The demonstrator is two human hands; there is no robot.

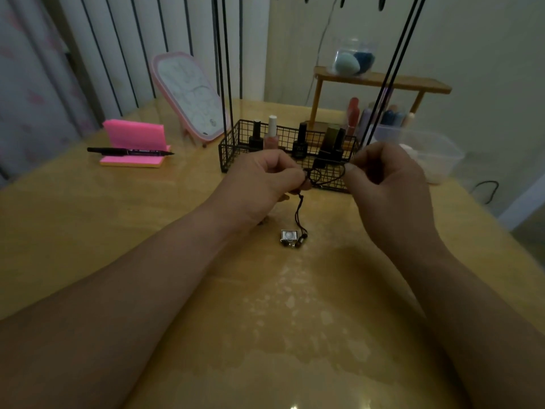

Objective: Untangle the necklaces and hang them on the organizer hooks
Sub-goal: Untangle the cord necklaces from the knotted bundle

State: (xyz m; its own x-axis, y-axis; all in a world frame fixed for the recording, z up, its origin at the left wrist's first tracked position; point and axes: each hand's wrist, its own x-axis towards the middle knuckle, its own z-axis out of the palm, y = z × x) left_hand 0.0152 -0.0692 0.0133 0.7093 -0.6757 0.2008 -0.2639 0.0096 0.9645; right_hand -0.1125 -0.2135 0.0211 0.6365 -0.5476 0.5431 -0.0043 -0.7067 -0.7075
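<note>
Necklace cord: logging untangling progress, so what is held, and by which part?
Both hands pinch the necklace cord at its tangled loop: left hand near the knot, right hand at the loop's far side. The pendant is unheld.

Organizer hooks cut off at top edge

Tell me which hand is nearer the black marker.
Left. The left hand pinches the necklace cord right of the black marker; the right hand holds the cord farther right.

Black marker on pink sticky notes
</note>
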